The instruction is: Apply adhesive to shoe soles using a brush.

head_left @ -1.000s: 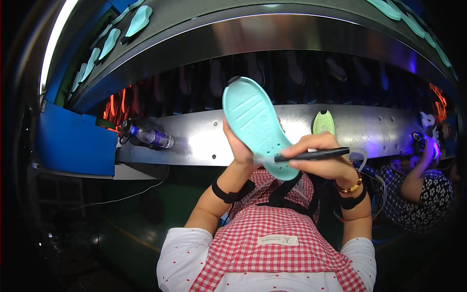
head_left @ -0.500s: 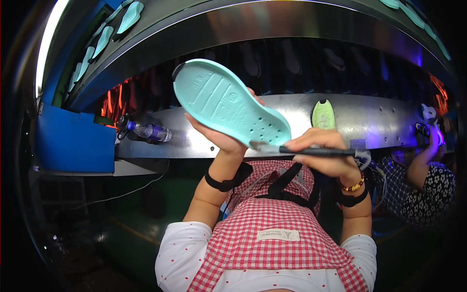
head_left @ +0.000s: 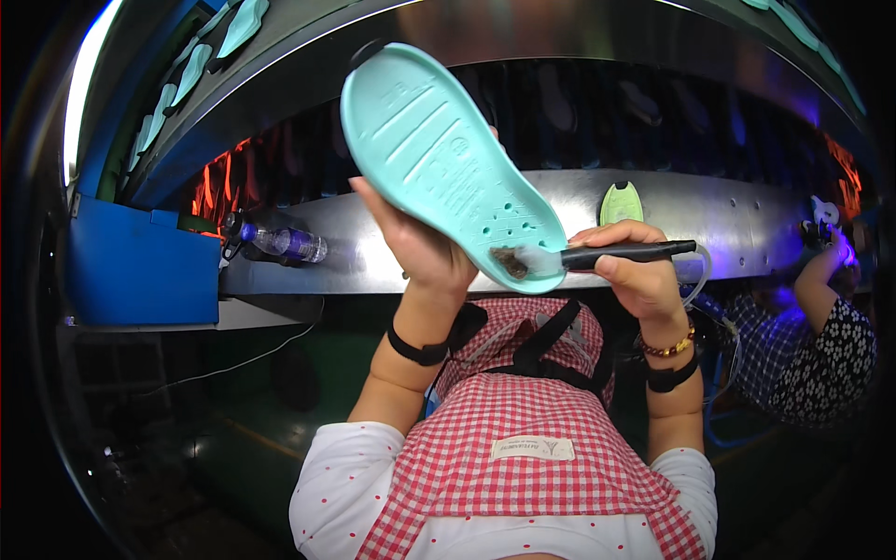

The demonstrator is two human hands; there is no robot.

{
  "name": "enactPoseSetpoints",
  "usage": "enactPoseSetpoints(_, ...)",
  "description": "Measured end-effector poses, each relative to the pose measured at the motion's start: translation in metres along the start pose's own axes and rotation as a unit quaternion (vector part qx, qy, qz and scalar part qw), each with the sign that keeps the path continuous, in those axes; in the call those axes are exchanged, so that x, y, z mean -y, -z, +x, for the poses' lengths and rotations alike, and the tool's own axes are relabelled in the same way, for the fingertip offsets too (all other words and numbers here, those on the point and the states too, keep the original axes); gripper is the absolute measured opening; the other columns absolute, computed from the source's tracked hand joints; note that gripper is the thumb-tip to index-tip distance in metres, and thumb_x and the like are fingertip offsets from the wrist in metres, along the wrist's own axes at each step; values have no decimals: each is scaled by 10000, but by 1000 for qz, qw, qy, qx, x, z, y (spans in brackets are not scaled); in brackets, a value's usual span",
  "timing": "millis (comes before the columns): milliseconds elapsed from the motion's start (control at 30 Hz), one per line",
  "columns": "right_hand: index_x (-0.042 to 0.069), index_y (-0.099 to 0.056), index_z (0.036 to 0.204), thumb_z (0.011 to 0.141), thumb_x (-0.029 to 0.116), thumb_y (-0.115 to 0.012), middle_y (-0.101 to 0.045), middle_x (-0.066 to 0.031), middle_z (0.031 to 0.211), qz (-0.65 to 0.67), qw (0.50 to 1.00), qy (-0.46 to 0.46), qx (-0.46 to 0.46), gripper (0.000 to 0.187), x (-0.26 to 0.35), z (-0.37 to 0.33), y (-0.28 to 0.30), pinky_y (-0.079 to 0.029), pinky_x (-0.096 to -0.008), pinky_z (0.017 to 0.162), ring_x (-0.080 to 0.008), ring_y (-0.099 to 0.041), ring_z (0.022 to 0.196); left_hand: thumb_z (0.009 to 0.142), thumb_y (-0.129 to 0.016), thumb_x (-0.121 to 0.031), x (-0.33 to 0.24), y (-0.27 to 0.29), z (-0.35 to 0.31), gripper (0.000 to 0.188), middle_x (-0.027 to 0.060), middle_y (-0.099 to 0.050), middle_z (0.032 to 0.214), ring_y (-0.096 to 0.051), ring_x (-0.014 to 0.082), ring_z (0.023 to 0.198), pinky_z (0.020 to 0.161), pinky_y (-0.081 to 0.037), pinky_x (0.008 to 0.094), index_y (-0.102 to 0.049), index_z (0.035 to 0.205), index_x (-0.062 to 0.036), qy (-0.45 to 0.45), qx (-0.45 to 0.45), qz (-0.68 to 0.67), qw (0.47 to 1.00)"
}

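My left hand [head_left: 425, 245] grips a turquoise shoe sole [head_left: 434, 154] from beneath, along its left edge. The sole is tilted, its wide end up and to the left, with a black piece at that end's tip. Ridges and small holes mark the face turned toward me. In my right hand [head_left: 639, 277] is a brush [head_left: 625, 255] with a black handle, held between thumb and fingers. Its brown bristles touch the sole's lower end, just below the holes. A thin pale tube runs from the handle's rear end.
A light green sole [head_left: 620, 203] lies on the metal bench [head_left: 373, 257]. A water bottle [head_left: 289, 245] lies on the left, beside a blue box [head_left: 126, 261]. More turquoise soles [head_left: 191, 77] sit on the far-left conveyor. Another person's arm [head_left: 814, 285] is at the right.
The sole has risen and turned steeper. My right hand has rotated, and the brush tip has moved from the sole's lower edge onto its face.
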State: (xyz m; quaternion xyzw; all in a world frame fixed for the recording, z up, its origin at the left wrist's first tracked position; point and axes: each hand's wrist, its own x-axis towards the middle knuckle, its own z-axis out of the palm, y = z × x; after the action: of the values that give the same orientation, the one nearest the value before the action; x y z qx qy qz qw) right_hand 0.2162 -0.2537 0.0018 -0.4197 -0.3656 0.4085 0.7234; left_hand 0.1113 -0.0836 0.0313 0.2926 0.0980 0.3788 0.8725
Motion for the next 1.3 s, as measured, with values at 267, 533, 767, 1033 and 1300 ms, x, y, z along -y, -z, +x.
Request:
enactPoseSetpoints(267, -26, -611, 927, 713, -50, -626, -630, -107, 875, -153, 987, -47, 21, 216, 29, -6, -20, -483, -223, 690, -132, -603, 766, 852, -367, -451, 19, 42, -16, 599, 236, -477, 1148, -524, 373, 995, 828, -449, 486, -324, 1286, -40, 220, 169, -46, 960)
enactPoseSetpoints(533, -12, -639, 844, 635, -7, -702, -643, -157, 851, -299, 937, 87, 160, 219, 45, 3, -15, -518, -308, 701, -237, -640, 804, 856, -451, -287, 2, 26, -2, 443, 169, -569, 1020, -611, 219, 856, 738, -519, 320, -434, 1174, 22, 426, 173, -37, 887)
enactPoseSetpoints(767, 13, -652, 837, 653, 1, -677, -646, -143, 865, -276, 937, 62, 206, 187, 54, 9, 0, -511, -295, 690, -241, -640, 805, 824, -471, -269, -13, 6, -2, 504, 188, -510, 1125, -527, 229, 1000, 863, -415, 326, -406, 1206, 53, 477, 198, 179, 838)
enactPoseSetpoints(1033, 3, -641, 847, 663, -11, -657, -643, -143, 878, -352, 916, 70, 181, 185, 58, 1, 2, -506, -298, 730, -245, -634, 828, 802, -501, -340, -25, 20, 0, 535, 162, -542, 1039, -552, 182, 898, 757, -453, 279, -443, 1163, 51, 452, 200, 219, 841)
enactPoseSetpoints(1300, 13, -639, 869, 686, -23, -658, -641, -135, 899, -341, 931, 102, 79, 187, 45, -4, 12, -512, -281, 708, -225, -638, 806, 778, -507, -399, -48, 26, 0, 567, 178, -589, 961, -592, 200, 834, 726, -479, 281, -507, 1110, 60, 374, 168, 206, 889)
